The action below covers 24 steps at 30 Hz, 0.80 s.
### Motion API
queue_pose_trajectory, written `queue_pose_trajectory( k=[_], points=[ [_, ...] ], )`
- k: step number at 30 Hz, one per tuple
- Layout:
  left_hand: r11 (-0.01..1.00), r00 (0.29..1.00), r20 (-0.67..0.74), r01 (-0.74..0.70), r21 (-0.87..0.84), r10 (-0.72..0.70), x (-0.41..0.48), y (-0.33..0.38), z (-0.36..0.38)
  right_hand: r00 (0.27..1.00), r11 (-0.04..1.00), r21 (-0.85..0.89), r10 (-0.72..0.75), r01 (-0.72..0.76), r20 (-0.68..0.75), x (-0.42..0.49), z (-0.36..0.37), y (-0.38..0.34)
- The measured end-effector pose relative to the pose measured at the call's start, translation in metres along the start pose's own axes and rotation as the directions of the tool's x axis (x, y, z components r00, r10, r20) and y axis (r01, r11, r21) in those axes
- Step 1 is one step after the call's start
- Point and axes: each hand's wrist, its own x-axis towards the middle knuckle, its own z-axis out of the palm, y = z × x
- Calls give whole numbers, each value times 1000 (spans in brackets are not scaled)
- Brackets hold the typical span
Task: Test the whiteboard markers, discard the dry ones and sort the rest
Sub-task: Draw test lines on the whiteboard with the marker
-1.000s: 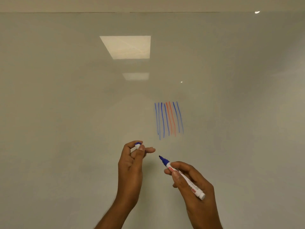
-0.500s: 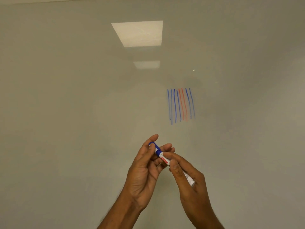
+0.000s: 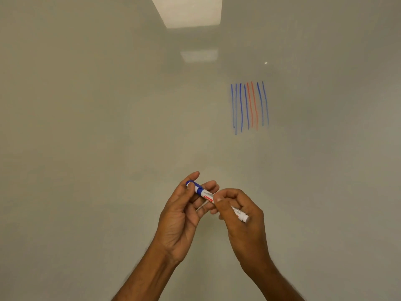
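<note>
Blue-capped marker point(image 3: 205, 195) in right hand point(image 3: 246, 232)

whiteboard point(image 3: 91, 148), blue and red strokes point(image 3: 249, 105) on it

Glossy whiteboard point(image 3: 86, 127) reflects 2 ceiling light panels point(image 3: 191, 11).

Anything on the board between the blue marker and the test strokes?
No: the head view shows only bare whiteboard between the blue marker and the blue and red strokes.
</note>
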Motion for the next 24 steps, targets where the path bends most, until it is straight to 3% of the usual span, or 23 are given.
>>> queue_pose_trajectory(
  k=[4, 9, 18, 21, 24],
  points=[
    [975, 999, -33, -33, 222, 41, -10, -9, -38, 992, 995, -66, 82, -75, 100, -12, -2, 24],
    [833, 995, -75, -8, 553, 60, -26, -27, -98, 962, 939, -333, 166, -87, 219, -41, 6, 77],
    [617, 960, -279, 224, 754, -7, -78, -63, -239, 925, 863, -481, 297, -155, 235, -105, 57, 192],
    [449, 945, -326, 287, 846, 11, -101, -76, -300, 903, 832, -520, 358, -193, 237, -128, 78, 228],
    [124, 943, -325, 315, 941, 69, -127, -91, -356, 882, 784, -600, 385, -158, 271, -148, 101, 264]
  ],
)
